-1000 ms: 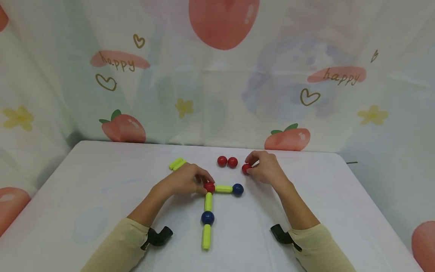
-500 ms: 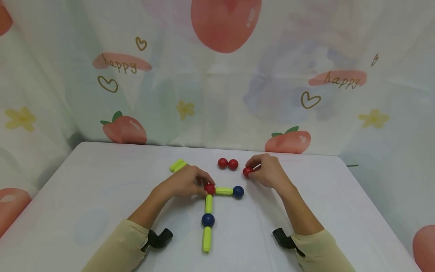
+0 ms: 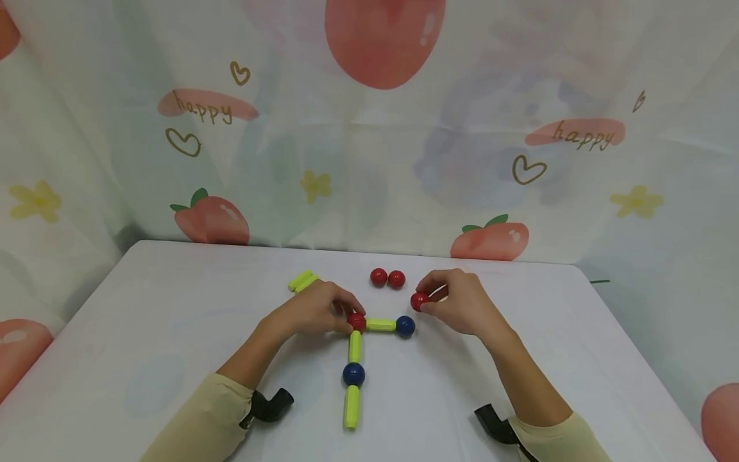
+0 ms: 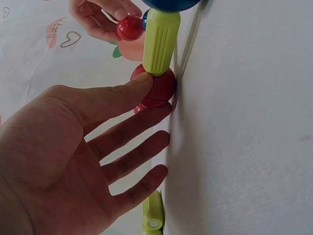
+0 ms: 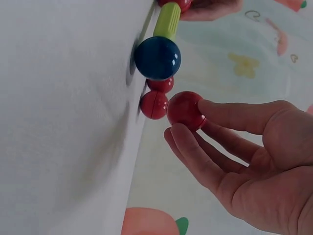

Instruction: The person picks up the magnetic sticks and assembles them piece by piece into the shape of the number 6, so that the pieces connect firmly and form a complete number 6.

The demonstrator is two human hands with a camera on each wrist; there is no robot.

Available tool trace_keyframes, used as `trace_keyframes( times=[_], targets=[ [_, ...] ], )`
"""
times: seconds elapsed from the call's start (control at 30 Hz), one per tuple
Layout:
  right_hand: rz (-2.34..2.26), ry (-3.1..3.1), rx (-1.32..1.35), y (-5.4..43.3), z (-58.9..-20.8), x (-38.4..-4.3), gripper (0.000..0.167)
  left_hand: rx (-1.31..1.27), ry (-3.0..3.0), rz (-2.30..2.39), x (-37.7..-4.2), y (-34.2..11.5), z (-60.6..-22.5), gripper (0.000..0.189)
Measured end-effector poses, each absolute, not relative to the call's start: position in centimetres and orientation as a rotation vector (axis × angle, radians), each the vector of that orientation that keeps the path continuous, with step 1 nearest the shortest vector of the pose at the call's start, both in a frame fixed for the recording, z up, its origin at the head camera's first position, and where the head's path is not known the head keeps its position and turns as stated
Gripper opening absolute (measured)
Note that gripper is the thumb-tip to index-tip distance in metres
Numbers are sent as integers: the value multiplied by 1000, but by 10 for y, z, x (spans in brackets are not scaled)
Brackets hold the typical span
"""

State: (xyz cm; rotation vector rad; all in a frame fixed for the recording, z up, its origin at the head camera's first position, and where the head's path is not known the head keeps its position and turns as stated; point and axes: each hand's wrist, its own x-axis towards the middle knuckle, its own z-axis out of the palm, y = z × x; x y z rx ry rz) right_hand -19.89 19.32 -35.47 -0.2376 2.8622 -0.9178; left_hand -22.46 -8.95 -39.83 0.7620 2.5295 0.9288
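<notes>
On the white table [image 3: 185,359], the L-shaped frame [image 3: 355,347], its arms at three and six o'clock from the corner, could swing or part if bumped. The person's left hand [image 3: 314,309] pinches the red corner ball [image 3: 356,321]; uneven pressure might twist a joint. The right hand [image 3: 460,301] pinches a loose red ball [image 3: 417,302] near one o'clock from the end blue ball [image 3: 405,326]; a fingertip slip could send it rolling. How firmly the joints hold cannot be told. The left wrist view crops a blue ball at its twelve o'clock edge. In the head view, the left hand partly covers the loose green rods [image 3: 301,281], at ten o'clock from the corner; their number is uncertain.
</notes>
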Motion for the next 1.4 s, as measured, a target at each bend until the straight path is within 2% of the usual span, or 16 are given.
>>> trace_keyframes(
  times=[0.23, 0.7, 1.0, 1.4],
  targets=[
    [-972, 2825, -383, 185, -355, -179, 16, 741, 2536, 940, -221, -92, -399, 31],
    [-1053, 2644, -527, 176, -354, -144, 23, 748, 2533, 971, -215, -91, -409, 30],
    [-1095, 2434, -782, 163, -349, -129, 22, 795, 2540, 972, -222, -89, -405, 30],
    [-1054, 2213, -877, 135, -354, -111, 28, 796, 2527, 951, -229, -93, -400, 29]
  ],
)
